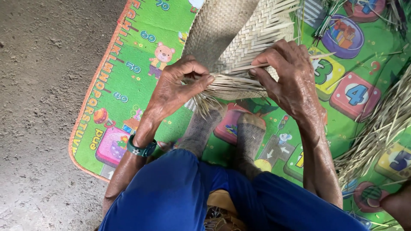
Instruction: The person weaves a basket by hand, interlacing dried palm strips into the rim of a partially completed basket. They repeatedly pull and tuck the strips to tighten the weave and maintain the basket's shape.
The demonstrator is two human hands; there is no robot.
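Both hands pinch loose straw strips point(233, 85) of the woven mat point(231, 30): left hand point(177, 83) at 9 o'clock, right hand point(287, 79) at 3 o'clock.

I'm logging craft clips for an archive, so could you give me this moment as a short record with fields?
setting: person seated on a green play mat laid on a bare earthen floor
work piece: pale woven straw mat, unfinished edge toward the person
left hand: pinching loose strips at the edge
right hand: holding a single strip across the weave
feet: bare, under the edge
wrist: teal watch, left arm
nearby: loose straw pile at right
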